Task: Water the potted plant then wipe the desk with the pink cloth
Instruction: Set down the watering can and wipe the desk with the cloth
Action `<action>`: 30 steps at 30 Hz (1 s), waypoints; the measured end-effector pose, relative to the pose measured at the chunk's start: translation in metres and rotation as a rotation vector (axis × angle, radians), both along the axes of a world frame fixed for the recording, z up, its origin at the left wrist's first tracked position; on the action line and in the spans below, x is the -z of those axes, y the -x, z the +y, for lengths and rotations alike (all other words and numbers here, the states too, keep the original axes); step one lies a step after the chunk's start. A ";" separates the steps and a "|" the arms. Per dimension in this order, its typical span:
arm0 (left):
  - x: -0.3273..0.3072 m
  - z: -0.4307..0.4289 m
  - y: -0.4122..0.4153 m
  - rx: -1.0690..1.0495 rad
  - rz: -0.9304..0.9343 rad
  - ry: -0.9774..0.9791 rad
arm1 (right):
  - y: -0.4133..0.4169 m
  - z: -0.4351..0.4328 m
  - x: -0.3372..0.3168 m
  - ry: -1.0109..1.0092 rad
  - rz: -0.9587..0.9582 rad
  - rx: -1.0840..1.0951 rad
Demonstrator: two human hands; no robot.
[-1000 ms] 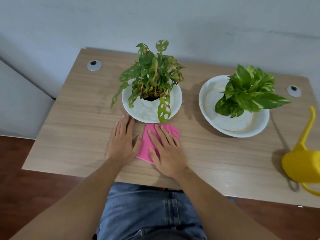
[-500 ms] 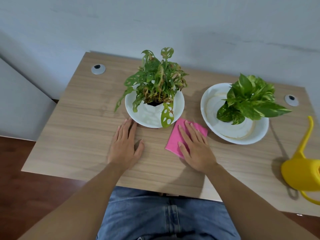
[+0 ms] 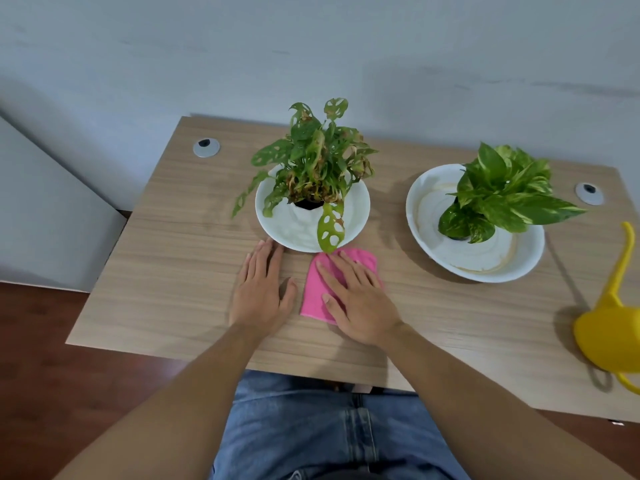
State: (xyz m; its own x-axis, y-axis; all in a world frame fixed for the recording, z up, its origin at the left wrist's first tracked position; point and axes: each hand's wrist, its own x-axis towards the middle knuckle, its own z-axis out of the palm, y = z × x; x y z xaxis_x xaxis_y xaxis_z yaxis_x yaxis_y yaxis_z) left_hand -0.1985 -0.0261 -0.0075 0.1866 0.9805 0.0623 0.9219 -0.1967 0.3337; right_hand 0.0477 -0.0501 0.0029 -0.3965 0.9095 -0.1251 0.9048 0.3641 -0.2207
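My right hand point(image 3: 360, 299) lies flat, fingers spread, pressing the pink cloth point(image 3: 313, 292) onto the wooden desk point(image 3: 173, 271) just in front of the holey-leaf plant point(image 3: 315, 161) in its white bowl pot point(image 3: 287, 226). My left hand point(image 3: 261, 292) rests palm down on the desk beside the cloth, holding nothing, fingertips near the pot's rim. A second leafy plant point(image 3: 505, 192) stands in a white bowl pot point(image 3: 485, 258) to the right. The yellow watering can point(image 3: 613, 327) sits at the desk's right edge.
Two grey cable grommets sit at the back corners, one left point(image 3: 206, 147), one right point(image 3: 588, 192). A grey wall runs behind the desk. My jeans-clad lap point(image 3: 311, 427) is below the front edge, with brown floor point(image 3: 52, 375) on the left.
My right hand slid the pink cloth right toward the second pot, then back left to the front of the first pot. My left hand stayed flat in place.
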 end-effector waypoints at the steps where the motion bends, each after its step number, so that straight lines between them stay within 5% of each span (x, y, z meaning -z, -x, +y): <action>1: 0.000 0.000 0.000 -0.006 -0.004 0.003 | 0.005 0.000 0.000 0.001 -0.001 -0.038; 9: 0.005 -0.002 0.003 0.009 0.020 0.002 | -0.019 -0.012 -0.001 0.003 0.028 -0.054; 16: 0.004 -0.001 0.001 -0.005 0.021 -0.018 | -0.086 0.010 0.006 0.047 0.006 0.224; 30: 0.002 -0.002 0.000 -0.005 0.006 -0.019 | -0.017 0.024 0.010 0.054 0.001 0.329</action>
